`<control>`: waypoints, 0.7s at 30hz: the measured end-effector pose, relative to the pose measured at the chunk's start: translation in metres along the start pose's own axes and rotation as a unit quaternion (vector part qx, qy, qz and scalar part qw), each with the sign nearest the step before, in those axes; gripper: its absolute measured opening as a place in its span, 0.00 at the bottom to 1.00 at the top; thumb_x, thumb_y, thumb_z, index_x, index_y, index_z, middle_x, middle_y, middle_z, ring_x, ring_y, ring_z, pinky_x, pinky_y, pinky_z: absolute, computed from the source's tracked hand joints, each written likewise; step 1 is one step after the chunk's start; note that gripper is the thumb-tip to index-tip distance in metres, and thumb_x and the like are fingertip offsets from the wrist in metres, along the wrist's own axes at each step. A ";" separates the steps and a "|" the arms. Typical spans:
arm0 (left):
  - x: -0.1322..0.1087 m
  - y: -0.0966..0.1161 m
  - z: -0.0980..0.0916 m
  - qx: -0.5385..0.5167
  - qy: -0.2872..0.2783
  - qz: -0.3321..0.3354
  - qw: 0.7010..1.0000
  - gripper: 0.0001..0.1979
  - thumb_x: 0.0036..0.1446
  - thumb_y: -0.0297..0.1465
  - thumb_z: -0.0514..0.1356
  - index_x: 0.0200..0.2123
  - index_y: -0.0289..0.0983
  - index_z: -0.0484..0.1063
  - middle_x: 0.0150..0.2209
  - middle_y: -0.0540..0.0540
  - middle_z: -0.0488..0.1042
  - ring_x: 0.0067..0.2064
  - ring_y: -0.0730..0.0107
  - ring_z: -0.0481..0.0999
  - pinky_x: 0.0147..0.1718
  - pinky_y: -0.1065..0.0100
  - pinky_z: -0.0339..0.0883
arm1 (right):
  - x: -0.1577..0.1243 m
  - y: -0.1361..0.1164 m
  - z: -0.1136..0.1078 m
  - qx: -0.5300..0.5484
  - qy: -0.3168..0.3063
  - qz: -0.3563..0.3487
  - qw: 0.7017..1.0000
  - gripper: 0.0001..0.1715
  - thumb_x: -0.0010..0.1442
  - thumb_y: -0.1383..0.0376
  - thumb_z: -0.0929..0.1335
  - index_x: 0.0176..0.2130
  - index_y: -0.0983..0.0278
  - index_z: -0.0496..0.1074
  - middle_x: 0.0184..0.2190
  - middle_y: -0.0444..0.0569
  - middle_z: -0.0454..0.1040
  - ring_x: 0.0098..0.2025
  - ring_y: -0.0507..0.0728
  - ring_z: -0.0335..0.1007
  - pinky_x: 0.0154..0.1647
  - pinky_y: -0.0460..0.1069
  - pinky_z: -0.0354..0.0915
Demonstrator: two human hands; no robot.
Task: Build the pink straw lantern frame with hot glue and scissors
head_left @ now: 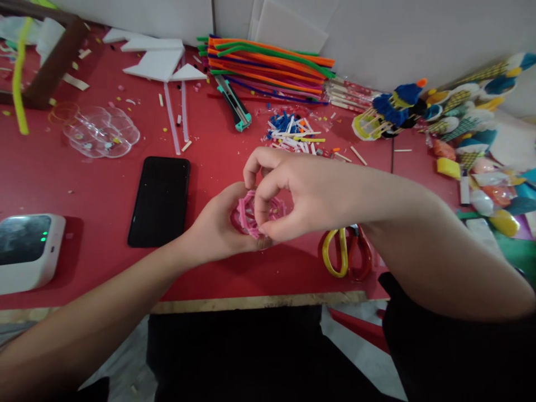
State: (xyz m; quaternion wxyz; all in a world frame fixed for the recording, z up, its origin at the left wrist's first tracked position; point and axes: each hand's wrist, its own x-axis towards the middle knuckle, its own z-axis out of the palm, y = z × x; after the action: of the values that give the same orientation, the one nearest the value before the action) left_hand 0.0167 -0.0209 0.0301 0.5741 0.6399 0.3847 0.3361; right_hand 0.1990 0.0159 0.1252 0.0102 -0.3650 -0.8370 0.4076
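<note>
A small pink woven basket-like piece [248, 216], seemingly of pipe cleaner, sits in my left hand [218, 223], whose thumb and fingers curl round its sides. Over it bends my right hand [293, 192], with thumb and index finger brought together at its near rim. Those fingers cover part of the pink piece, so whether they pinch a strand is hidden. Scissors [341, 254] with one yellow and one red handle lie under my right forearm. Left of my left hand lies a black phone [159, 201].
Behind my hands are a bundle of pipe cleaners [268, 61], a utility knife [233, 103] and scattered snippets [293, 131]. A clear flower-shaped tray [103, 134] and a white device [31, 251] stand left. Small crafted figures [396, 109] crowd the right. The table edge [259, 302] runs close by.
</note>
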 end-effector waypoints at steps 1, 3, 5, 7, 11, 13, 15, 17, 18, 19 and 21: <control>0.000 0.000 0.000 0.001 0.003 0.004 1.000 0.24 0.40 0.32 0.74 0.40 0.35 0.71 0.36 0.49 0.76 0.36 0.67 0.76 0.33 0.68 0.73 | 0.000 0.001 0.000 -0.003 0.000 -0.006 1.000 0.02 0.51 0.68 0.74 0.27 0.62 0.81 0.49 0.48 0.68 0.41 0.52 0.67 0.43 0.49 0.67; -0.001 -0.001 0.001 0.008 0.007 0.011 1.000 0.23 0.40 0.32 0.74 0.40 0.35 0.71 0.37 0.49 0.76 0.35 0.68 0.76 0.33 0.69 0.72 | 0.001 0.002 0.001 -0.007 -0.001 -0.011 1.000 0.03 0.51 0.68 0.74 0.27 0.62 0.81 0.48 0.47 0.68 0.40 0.52 0.67 0.43 0.49 0.66; -0.002 -0.001 0.001 0.018 0.009 0.016 1.000 0.22 0.41 0.31 0.73 0.41 0.35 0.71 0.36 0.49 0.76 0.35 0.69 0.75 0.33 0.68 0.72 | 0.001 0.003 0.002 -0.008 0.003 -0.013 1.000 0.03 0.51 0.69 0.74 0.26 0.61 0.81 0.47 0.47 0.68 0.40 0.52 0.67 0.42 0.49 0.66; -0.002 -0.002 0.001 0.023 0.011 0.020 0.999 0.22 0.42 0.31 0.73 0.41 0.35 0.72 0.36 0.49 0.77 0.35 0.68 0.76 0.33 0.68 0.73 | 0.002 0.004 0.003 -0.007 0.010 -0.019 1.000 0.04 0.50 0.69 0.74 0.26 0.61 0.81 0.47 0.47 0.68 0.39 0.52 0.66 0.40 0.49 0.66; -0.001 -0.002 0.001 0.026 0.012 0.037 0.999 0.22 0.42 0.30 0.74 0.41 0.36 0.72 0.36 0.49 0.77 0.35 0.67 0.77 0.33 0.68 0.73 | 0.003 0.006 0.006 0.000 0.024 -0.032 0.999 0.05 0.49 0.71 0.75 0.24 0.61 0.80 0.45 0.47 0.68 0.39 0.52 0.67 0.38 0.48 0.66; -0.001 -0.002 0.001 0.031 0.014 0.048 0.998 0.22 0.42 0.30 0.74 0.41 0.36 0.72 0.35 0.50 0.77 0.36 0.67 0.77 0.33 0.68 0.74 | 0.003 0.008 0.008 0.002 0.027 -0.031 0.999 0.06 0.48 0.71 0.76 0.24 0.61 0.80 0.44 0.47 0.68 0.39 0.53 0.68 0.38 0.49 0.66; -0.001 -0.003 0.002 0.035 0.017 0.057 0.998 0.21 0.42 0.29 0.74 0.40 0.36 0.72 0.35 0.50 0.77 0.36 0.67 0.78 0.33 0.68 0.74 | 0.003 0.009 0.008 0.004 0.030 -0.040 0.999 0.06 0.48 0.71 0.76 0.24 0.61 0.80 0.44 0.47 0.69 0.39 0.52 0.68 0.38 0.49 0.67; -0.001 -0.006 0.004 0.035 0.016 0.064 0.997 0.22 0.42 0.29 0.75 0.40 0.36 0.72 0.36 0.49 0.77 0.36 0.66 0.78 0.33 0.67 0.75 | 0.002 0.010 0.007 0.007 0.031 -0.056 0.998 0.05 0.49 0.69 0.76 0.24 0.60 0.79 0.44 0.46 0.69 0.39 0.52 0.69 0.38 0.49 0.68; -0.002 -0.008 0.004 0.034 0.015 0.067 0.997 0.22 0.43 0.30 0.75 0.40 0.36 0.72 0.37 0.48 0.78 0.36 0.65 0.79 0.33 0.67 0.75 | 0.002 0.010 0.007 0.009 0.033 -0.058 0.998 0.05 0.50 0.68 0.76 0.24 0.60 0.79 0.43 0.46 0.70 0.39 0.52 0.69 0.39 0.49 0.68; -0.002 -0.010 0.004 0.033 0.017 0.074 0.997 0.22 0.44 0.31 0.75 0.42 0.36 0.72 0.38 0.47 0.79 0.37 0.64 0.80 0.34 0.66 0.75 | 0.002 0.009 0.006 0.010 0.040 -0.055 0.998 0.04 0.51 0.67 0.77 0.26 0.60 0.80 0.43 0.46 0.70 0.39 0.52 0.69 0.41 0.49 0.69; -0.002 -0.014 0.003 0.041 0.034 0.102 0.993 0.24 0.46 0.34 0.76 0.46 0.37 0.73 0.41 0.44 0.80 0.40 0.61 0.81 0.36 0.62 0.77 | 0.001 0.007 0.004 0.032 0.094 -0.054 0.994 0.04 0.54 0.63 0.77 0.31 0.60 0.80 0.41 0.45 0.71 0.39 0.52 0.70 0.44 0.50 0.69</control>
State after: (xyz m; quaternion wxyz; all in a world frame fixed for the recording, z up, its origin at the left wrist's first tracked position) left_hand 0.0170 -0.0231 0.0159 0.4965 0.6872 0.3498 0.3986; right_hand 0.2011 0.0164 0.1173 0.1230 -0.3554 -0.8374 0.3967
